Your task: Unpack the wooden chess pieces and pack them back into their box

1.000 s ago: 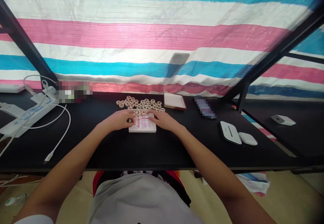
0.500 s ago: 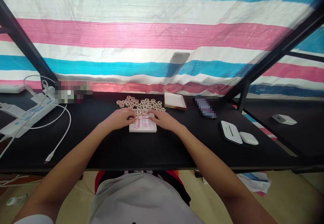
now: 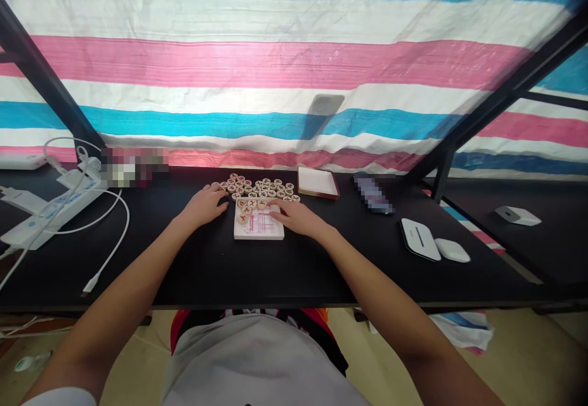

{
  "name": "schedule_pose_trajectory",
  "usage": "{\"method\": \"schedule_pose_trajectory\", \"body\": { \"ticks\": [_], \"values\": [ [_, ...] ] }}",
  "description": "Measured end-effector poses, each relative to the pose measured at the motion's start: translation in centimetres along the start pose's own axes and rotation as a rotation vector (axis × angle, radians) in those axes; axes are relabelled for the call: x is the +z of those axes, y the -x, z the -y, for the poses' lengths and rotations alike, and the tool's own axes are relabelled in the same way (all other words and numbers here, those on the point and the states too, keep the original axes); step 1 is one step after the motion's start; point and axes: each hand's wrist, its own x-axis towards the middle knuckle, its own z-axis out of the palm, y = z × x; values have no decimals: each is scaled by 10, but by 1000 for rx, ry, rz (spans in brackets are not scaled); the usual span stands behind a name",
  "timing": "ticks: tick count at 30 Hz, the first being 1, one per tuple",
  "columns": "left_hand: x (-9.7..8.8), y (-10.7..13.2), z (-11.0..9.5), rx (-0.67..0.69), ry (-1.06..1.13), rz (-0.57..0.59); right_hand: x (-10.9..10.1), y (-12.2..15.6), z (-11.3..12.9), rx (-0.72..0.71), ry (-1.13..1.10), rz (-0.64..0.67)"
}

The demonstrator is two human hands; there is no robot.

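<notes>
Five xiangqi pieces (image 3: 252, 204) visible in the shallow white box (image 3: 259, 237), grouped toward its far left corner, with red-marked paper (image 3: 265, 226) showing across the rest. Far more in the loose cluster (image 3: 263, 195) on the black desk (image 3: 285, 271) just beyond: by judgement, an early stage, most pieces outside. Left hand (image 3: 208, 205) at the cluster's left end; grip on a piece impossible to tell. Right hand (image 3: 296, 216) at the box's right edge, grip likewise unclear. Brown-edged lid (image 3: 318, 183) right of the cluster.

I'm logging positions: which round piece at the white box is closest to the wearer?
The frontmost round piece, by the left edge of the white box; the others visible there sit farther back.
</notes>
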Motion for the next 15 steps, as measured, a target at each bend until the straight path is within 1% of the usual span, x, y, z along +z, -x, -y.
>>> {"method": "schedule_pose_trajectory", "body": {
  "ticks": [3,10,15],
  "values": [
    [1,0,0,6,-17,14,-1,0,1,-3,-2,3],
    [2,-1,1,-48,-45,9,0,0,0,-8,3,2],
    [-6,0,-3,-88,-54,-14,1,-1,-2,-7,0,4]
  ]
}}
